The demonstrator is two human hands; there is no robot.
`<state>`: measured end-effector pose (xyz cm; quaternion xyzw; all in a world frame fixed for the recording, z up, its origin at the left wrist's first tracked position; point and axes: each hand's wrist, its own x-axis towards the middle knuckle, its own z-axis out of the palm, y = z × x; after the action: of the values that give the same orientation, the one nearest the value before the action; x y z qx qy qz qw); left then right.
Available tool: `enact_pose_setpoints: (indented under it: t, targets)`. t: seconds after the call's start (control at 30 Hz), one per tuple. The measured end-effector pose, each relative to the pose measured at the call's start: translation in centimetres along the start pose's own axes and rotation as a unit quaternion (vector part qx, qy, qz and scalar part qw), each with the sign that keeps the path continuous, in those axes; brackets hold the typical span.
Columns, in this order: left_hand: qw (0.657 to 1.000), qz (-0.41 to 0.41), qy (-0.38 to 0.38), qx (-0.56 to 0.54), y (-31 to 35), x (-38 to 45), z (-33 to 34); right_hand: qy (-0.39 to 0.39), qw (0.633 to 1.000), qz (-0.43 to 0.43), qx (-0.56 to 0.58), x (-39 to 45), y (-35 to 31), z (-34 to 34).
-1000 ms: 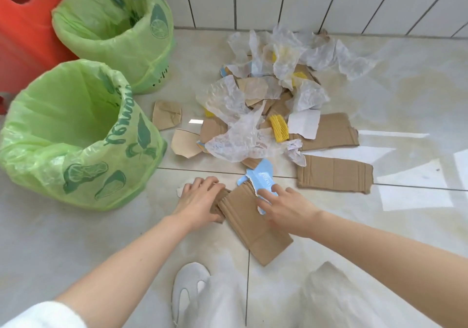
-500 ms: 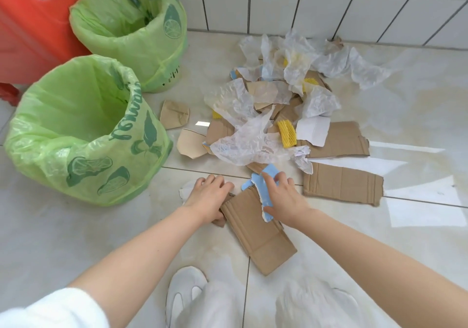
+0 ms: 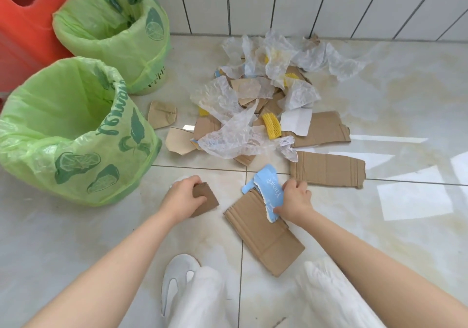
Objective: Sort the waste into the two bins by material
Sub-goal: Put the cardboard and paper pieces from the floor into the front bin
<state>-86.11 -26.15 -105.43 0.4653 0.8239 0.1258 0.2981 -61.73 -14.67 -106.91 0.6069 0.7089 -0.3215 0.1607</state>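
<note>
R hand point(image 3: 295, 199) pinches blue card point(image 3: 269, 193), long axis near-far.

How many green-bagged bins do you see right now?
2. The nearer bin sits on the floor at left; the farther bin stands behind it, near the tiled wall. None appear hidden.

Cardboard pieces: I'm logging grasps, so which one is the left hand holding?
The small brown piece beside the near bin, gripped by the left hand. The long strip lies under the right hand, which holds blue paper; the rest lie untouched.
</note>
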Motion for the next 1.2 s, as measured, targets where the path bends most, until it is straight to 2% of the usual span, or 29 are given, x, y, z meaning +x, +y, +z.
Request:
enact_pose_setpoints:
  t: [0.1, 0.2, 0.3, 0.37, 0.5, 0.63, 0.77, 0.83, 0.9, 1.0, 1.1, 1.2]
  targets:
    - [0.990, -0.061, 0.054, -0.114, -1.2, -0.6, -1.1, 0.010, 0.997, 0.056, 0.058, 0.3, -0.7, 0.2]
    - [0.963, -0.113, 0.073, -0.233, -2.6, -1.1, -1.9, 0.043, 0.991, 0.082, 0.093, 0.1, -1.4, 0.2]
    - [0.919, -0.177, 0.099, -0.337, -3.5, -1.7, -2.3, 0.048, 0.996, 0.068, 0.037, 0.0, -1.6, 0.3]
    - [0.909, -0.205, 0.088, -0.353, -3.7, -2.0, -2.0, 0.035, 0.998, 0.059, 0.000, 0.1, -1.6, 0.3]
    - [0.930, -0.206, 0.053, -0.301, -4.0, -2.0, -1.1, 0.002, 0.994, 0.076, 0.083, 0.9, -1.9, -0.5]
    - [0.967, -0.173, 0.095, -0.162, -4.1, -1.1, -0.6, 0.040, 0.994, 0.042, 0.088, 1.4, -2.1, -1.6]
    - [0.987, -0.129, 0.072, -0.062, -4.0, -1.3, 0.0, 0.035, 0.968, -0.017, 0.247, -0.4, -1.9, -2.8]
    - [0.989, -0.119, 0.074, -0.034, -4.1, -1.4, 0.1, 0.021, 0.961, -0.032, 0.274, -1.9, -1.7, -2.9]
    - [0.992, -0.100, 0.070, -0.015, -4.2, -1.4, 0.3, -0.004, 0.970, -0.043, 0.239, -3.0, -1.2, -2.1]
    - [0.997, -0.061, 0.044, 0.026, -4.0, -1.5, 0.4, -0.044, 0.991, -0.063, 0.109, -3.9, -0.6, 0.2]
    - [0.997, -0.049, 0.034, 0.044, -4.0, -1.5, 0.4, -0.011, 0.997, -0.077, -0.027, -4.8, -0.4, 2.1]
    - [0.998, -0.047, 0.042, 0.031, -3.7, -1.6, 0.6, 0.024, 0.993, -0.074, -0.084, -5.3, -0.7, 3.2]
